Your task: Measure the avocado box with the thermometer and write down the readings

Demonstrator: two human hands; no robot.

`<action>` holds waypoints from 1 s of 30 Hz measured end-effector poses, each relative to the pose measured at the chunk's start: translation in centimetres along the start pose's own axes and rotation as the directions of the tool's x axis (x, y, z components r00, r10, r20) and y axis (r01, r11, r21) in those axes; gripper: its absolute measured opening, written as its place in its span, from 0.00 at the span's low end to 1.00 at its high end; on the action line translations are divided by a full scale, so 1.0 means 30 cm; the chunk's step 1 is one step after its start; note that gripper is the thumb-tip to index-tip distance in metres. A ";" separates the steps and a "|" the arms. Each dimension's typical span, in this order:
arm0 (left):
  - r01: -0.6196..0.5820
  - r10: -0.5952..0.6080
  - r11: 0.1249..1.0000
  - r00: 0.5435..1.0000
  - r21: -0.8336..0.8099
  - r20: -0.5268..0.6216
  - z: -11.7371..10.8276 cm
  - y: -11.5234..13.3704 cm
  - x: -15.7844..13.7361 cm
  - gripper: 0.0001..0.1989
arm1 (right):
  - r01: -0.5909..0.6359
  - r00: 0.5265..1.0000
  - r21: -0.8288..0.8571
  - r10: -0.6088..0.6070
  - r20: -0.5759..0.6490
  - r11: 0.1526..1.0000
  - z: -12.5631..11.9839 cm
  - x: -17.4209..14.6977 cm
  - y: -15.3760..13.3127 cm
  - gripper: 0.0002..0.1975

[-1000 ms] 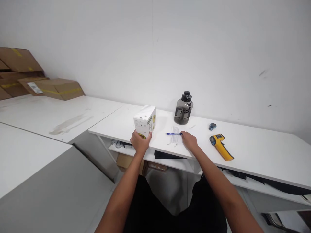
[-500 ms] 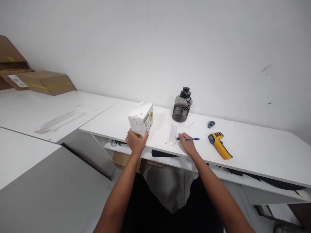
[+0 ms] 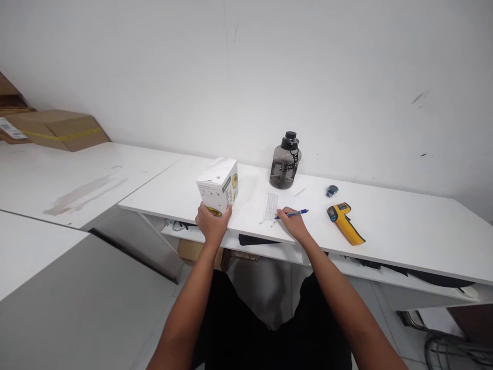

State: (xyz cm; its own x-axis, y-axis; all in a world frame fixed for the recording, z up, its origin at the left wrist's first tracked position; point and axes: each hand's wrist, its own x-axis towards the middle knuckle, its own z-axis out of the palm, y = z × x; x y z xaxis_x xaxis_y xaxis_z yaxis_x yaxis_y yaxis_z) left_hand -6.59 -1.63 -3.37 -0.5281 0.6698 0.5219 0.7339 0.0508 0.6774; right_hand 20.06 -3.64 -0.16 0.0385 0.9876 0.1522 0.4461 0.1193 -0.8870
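The white desk [image 3: 400, 226] is joined at the left by a table [image 3: 138, 159], where a carton [image 3: 61, 129] is set at the far side. The box [image 3: 219, 184] is placed left of the desk's middle, by the near edge; its base is partly hidden by the left hand [image 3: 213, 224]. Its upper edges are angled from near left to far right, and its avocado-printed side is turned right. The bottle [image 3: 284, 164] is stood upright near the wall, its long axis vertical. The thermometer [image 3: 345, 224] is laid at the right, its head pointed left, its handle slanted toward the near right. The left hand is spread partway, the box's near lower part gripped between thumb and fingers. The right hand [image 3: 292, 224] is closed around the pen [image 3: 298, 213]. The slip [image 3: 271, 205] is laid between box and right hand, its long axis running near to far. The pen is slanted, its tip pointed left and slightly near, at the slip's near right corner; whether contact is made cannot be told. The watch [image 3: 332, 190] is set just beyond the thermometer.
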 end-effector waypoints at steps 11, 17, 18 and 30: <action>0.015 -0.015 1.000 1.000 -0.006 0.012 -0.003 0.004 0.003 0.40 | -0.016 1.000 0.010 0.016 0.008 1.000 0.008 0.002 0.000 0.17; 0.020 -0.020 1.000 1.000 -0.008 0.012 -0.011 0.013 0.001 0.40 | -0.023 1.000 0.000 0.023 0.009 1.000 0.005 0.001 -0.004 0.17; 0.020 -0.020 1.000 1.000 -0.007 0.013 -0.012 0.014 0.001 0.40 | -0.024 1.000 -0.001 0.024 -0.004 1.000 0.005 0.001 -0.003 0.17; 0.022 -0.022 1.000 1.000 -0.011 0.003 -0.013 0.014 0.001 0.39 | -0.005 1.000 0.000 0.005 -0.022 1.000 0.014 0.004 0.013 0.17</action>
State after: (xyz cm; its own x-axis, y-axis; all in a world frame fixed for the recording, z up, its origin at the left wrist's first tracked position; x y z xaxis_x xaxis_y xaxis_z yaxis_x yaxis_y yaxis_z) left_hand -6.47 -1.88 -2.87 -0.5428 0.6706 0.5056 0.7174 0.0572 0.6943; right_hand 19.87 -3.42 -0.67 0.0598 0.9857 0.1574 0.4462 0.1147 -0.8875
